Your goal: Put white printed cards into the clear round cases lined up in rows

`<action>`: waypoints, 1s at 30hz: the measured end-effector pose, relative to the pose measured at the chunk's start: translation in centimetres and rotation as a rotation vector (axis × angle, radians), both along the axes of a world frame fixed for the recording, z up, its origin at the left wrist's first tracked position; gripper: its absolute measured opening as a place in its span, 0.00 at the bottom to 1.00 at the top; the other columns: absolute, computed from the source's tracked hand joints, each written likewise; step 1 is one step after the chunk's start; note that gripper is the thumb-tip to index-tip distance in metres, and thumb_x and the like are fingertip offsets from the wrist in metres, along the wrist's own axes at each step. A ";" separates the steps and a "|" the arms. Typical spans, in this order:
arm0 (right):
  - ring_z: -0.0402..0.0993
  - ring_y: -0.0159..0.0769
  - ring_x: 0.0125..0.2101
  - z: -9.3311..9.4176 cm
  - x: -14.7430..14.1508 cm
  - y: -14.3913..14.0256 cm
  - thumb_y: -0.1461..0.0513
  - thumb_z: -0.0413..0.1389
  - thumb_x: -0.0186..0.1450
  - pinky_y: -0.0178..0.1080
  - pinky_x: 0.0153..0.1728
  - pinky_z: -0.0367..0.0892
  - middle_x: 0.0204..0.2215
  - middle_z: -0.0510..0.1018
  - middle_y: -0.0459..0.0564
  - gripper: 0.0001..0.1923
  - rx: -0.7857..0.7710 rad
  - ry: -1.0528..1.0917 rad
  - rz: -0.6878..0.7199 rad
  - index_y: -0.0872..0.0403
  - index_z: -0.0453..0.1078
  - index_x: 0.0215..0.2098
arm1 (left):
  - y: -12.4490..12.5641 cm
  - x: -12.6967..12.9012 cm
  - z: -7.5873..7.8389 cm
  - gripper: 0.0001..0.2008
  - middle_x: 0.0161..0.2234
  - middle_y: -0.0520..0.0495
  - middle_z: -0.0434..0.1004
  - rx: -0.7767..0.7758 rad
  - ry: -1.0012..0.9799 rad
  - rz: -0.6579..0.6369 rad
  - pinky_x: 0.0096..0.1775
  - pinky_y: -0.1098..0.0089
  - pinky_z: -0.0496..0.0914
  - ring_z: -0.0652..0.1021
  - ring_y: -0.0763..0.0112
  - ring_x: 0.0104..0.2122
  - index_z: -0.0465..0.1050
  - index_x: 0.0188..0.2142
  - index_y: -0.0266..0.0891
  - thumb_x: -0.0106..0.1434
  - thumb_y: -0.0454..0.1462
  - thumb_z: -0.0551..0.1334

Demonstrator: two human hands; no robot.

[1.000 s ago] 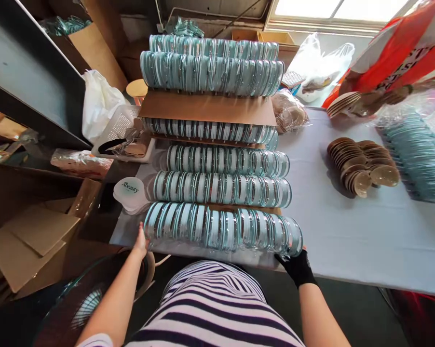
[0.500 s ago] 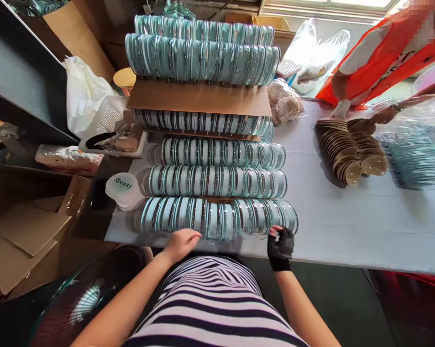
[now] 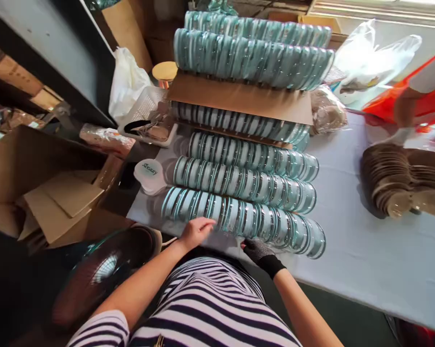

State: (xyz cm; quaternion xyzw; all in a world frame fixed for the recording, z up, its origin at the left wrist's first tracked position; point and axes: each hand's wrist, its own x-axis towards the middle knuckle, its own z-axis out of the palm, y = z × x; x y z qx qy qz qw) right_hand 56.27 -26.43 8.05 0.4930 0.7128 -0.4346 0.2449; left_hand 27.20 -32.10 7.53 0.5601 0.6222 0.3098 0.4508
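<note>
Head view, lower centre: curled left hand [image 3: 197, 232] and curled, gloved right hand [image 3: 260, 250] at front row [image 3: 241, 217]; can't tell if gripping. Likely lined up along table edge [image 3: 333, 282] for two-handed reach.

Both hands [image 3: 197, 233] [image 3: 258, 251] are by the nearest packaged row [image 3: 244, 217]; the right wears a glove [image 3: 270, 263].

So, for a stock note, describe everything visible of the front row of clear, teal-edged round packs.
The front row of packs looks plastic, shiny, with pale bands. They stand on edge, side by side, along the near edge of the pale table. The bare left hand and black-gloved right hand are at its near side; contact unclear.
</note>
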 end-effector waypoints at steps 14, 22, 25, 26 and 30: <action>0.68 0.49 0.54 1.1 -4.0 9.7 0.46 0.54 0.63 0.45 0.51 0.63 0.55 0.73 0.59 0.32 0.471 0.007 -0.034 0.54 0.67 0.59 | -3.9 -10.3 -8.1 0.24 0.45 0.39 0.80 -0.219 -0.154 0.817 0.56 0.55 0.67 0.78 0.56 0.49 0.70 0.51 0.37 0.59 0.47 0.66; 0.56 0.52 0.61 1.5 -3.7 8.9 0.52 0.54 0.66 0.53 0.60 0.51 0.62 0.65 0.59 0.29 0.541 -0.002 0.115 0.55 0.64 0.62 | -7.9 -10.1 -8.6 0.26 0.47 0.39 0.78 -0.273 -0.177 0.843 0.59 0.52 0.64 0.76 0.52 0.52 0.70 0.51 0.41 0.57 0.51 0.66; 0.58 0.52 0.59 3.2 1.2 9.9 0.53 0.53 0.66 0.51 0.58 0.54 0.60 0.68 0.60 0.28 0.590 -0.110 -0.027 0.58 0.66 0.61 | -7.6 -10.4 -8.0 0.33 0.56 0.36 0.71 -0.179 0.001 0.766 0.62 0.52 0.61 0.70 0.51 0.59 0.65 0.58 0.40 0.58 0.53 0.64; 0.58 0.53 0.59 3.5 2.0 9.8 0.53 0.54 0.66 0.52 0.58 0.54 0.59 0.69 0.60 0.28 0.589 -0.125 -0.012 0.58 0.66 0.60 | -7.2 -10.3 -7.4 0.35 0.60 0.35 0.66 -0.103 0.101 0.726 0.63 0.51 0.58 0.66 0.50 0.62 0.62 0.61 0.40 0.58 0.53 0.64; 0.54 0.58 0.61 2.8 -0.6 7.4 0.51 0.57 0.63 0.56 0.61 0.47 0.62 0.66 0.59 0.30 0.568 -0.012 0.218 0.55 0.67 0.60 | -5.1 -8.6 -4.2 0.39 0.68 0.30 0.51 0.109 0.492 0.439 0.65 0.43 0.48 0.54 0.43 0.67 0.63 0.63 0.39 0.55 0.51 0.68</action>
